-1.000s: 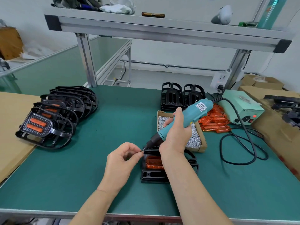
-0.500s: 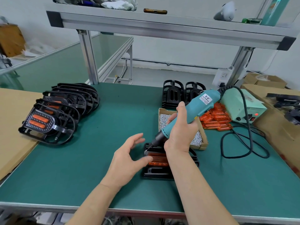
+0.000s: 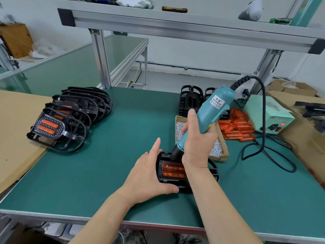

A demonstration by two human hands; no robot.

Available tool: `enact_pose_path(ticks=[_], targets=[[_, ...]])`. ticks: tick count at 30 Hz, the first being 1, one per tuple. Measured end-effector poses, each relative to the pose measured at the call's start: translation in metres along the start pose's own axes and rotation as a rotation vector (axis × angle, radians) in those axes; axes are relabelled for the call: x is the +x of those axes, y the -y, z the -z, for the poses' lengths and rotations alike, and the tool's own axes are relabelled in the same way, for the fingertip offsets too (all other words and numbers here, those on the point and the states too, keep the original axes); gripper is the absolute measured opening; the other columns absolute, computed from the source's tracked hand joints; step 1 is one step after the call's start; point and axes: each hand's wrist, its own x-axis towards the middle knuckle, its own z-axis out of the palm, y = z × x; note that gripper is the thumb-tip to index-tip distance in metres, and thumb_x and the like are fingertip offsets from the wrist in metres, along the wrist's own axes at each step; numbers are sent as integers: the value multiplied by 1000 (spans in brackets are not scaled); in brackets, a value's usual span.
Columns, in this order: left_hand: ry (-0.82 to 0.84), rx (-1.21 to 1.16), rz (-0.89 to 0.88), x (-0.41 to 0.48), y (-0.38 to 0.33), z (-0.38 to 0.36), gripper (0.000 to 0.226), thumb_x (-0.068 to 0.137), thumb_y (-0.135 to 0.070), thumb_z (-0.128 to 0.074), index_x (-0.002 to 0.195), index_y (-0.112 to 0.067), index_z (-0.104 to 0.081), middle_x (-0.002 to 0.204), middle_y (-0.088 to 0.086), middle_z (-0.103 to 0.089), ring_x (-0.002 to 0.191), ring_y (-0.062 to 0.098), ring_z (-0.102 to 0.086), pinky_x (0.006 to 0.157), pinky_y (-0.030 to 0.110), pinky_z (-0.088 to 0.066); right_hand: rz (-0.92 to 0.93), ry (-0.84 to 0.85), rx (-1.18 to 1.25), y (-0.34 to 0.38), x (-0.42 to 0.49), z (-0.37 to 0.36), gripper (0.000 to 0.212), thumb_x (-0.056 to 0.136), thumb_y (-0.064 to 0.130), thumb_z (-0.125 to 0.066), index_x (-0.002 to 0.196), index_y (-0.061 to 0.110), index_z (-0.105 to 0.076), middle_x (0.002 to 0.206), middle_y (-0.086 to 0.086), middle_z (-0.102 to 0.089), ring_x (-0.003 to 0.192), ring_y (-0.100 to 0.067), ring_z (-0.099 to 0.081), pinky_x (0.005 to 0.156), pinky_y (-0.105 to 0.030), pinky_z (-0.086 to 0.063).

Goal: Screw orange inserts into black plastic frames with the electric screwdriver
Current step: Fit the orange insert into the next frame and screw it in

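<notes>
Two hands: both were at work just in front of the screw box (image 3: 222, 153), on the side nearer the person.
Left hand (image 3: 149, 178): fingers straight and spread, it rested against the left edge of the black frame (image 3: 213, 171), thumb along the frame's near side.
Right hand (image 3: 198, 147): fingers wrapped tight round the electric screwdriver (image 3: 209, 113), holding it tilted, cable end up and over the screw box.
Screwdriver tip: down at the frame's far left corner; the bit itself was hidden.
Black frame: flat on the green mat (image 3: 105, 173), just in front of the screw box.
Orange insert (image 3: 173, 170): seated in that frame, partly covered by the right wrist.
Loose orange inserts (image 3: 237, 125): heaped just right of the screw box.
Empty frames (image 3: 190, 101): upright just behind the screw box.
Finished frames (image 3: 70, 120): overlapping in a row well left of the screw box.
Power unit (image 3: 263, 111): right of the screw box, beyond the heap.
</notes>
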Motion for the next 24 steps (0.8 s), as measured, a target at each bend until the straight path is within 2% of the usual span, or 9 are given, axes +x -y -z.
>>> enact_pose_path(ticks=[6,15,18,24], targets=[[-9,1,18,1,2,-1,144,46,-73,-76,153,-41,14,147,-21,-36,133,-2,-29,99,15,-23,-34,6,0,-6,-1,-1,30,80,39,-74,79,16,-55,52,2,-53,46,-12,-49,52,-23,-46],[-27,7,17,3,2,-3,145,45,-76,-74,155,-37,12,146,-22,-39,130,1,-34,100,18,-28,-50,50,-13,-9,0,-2,30,79,40,-74,78,18,-55,52,2,-54,46,-13,-50,53,-26,-47],[-28,13,15,3,3,-3,145,45,-78,-72,155,-37,11,141,-27,-38,131,0,-34,99,18,-27,-53,91,-24,-8,-2,-3,30,79,41,-74,77,18,-55,52,2,-54,47,-14,-50,52,-30,-46],[-37,16,4,4,4,-3,144,46,-78,-73,155,-37,11,128,-38,-33,127,-5,-33,97,16,-27,13,171,-78,-8,-5,-7,27,82,36,-73,76,17,-54,52,0,-54,46,-12,-50,51,-21,-45]])
